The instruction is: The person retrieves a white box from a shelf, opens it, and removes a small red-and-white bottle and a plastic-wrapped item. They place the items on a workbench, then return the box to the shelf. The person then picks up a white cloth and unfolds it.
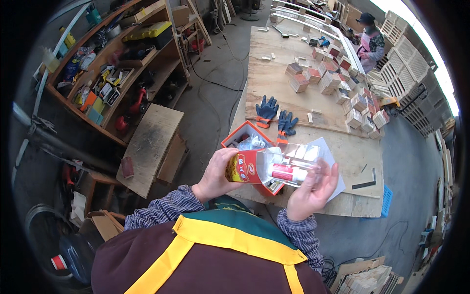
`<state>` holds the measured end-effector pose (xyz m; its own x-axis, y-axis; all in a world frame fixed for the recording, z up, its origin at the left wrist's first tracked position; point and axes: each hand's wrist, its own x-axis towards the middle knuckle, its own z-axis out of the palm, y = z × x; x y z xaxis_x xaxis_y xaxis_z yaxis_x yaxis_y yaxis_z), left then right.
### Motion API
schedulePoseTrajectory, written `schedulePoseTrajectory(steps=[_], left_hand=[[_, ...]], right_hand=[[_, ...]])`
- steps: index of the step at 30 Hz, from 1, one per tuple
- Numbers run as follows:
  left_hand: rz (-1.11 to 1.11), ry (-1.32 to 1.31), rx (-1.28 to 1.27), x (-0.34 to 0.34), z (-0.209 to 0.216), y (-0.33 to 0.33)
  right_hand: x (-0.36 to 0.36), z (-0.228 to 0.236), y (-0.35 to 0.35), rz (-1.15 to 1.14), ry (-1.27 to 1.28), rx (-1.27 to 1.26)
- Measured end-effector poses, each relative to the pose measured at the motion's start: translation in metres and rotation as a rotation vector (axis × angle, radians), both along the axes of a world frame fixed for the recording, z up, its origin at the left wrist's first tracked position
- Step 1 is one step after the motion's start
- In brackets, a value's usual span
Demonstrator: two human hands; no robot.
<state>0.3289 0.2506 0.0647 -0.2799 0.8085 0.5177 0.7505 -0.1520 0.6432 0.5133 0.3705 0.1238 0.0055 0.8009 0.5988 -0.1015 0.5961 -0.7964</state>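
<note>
We have both forearms raised in front of the chest, sleeves of checked cloth reaching to the wrists. Our left hand (218,174) comes in from the lower left, wrist bent slightly back, fingers curled closed in a grip with the thumb on top — knuckles toward us. Our right hand (313,188) rises from the lower right, palm turned inward and up, fingers spread and only loosely bent — cupping rather than clenching. The two hands sit near each other at the same height.
</note>
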Motion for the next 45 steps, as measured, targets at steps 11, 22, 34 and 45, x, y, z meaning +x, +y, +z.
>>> schedulePoseTrajectory(steps=[11, 22, 34, 45], left_hand=[[0.118, 0.143, -0.088, 0.025, 0.006, -0.005], [0.084, 0.135, -0.136, 0.009, 0.009, -0.021], [-0.014, 0.243, -0.167, 0.005, 0.019, -0.023], [-0.026, 0.261, -0.136, 0.005, 0.021, -0.017]], right_hand=[[0.036, -0.006, 0.029, 0.250, -0.098, -0.152], [0.030, -0.001, 0.035, 0.367, -0.076, -0.364], [0.014, 0.003, 0.022, 0.143, -0.297, -0.234], [0.013, -0.006, 0.017, 0.108, -0.376, -0.169]])
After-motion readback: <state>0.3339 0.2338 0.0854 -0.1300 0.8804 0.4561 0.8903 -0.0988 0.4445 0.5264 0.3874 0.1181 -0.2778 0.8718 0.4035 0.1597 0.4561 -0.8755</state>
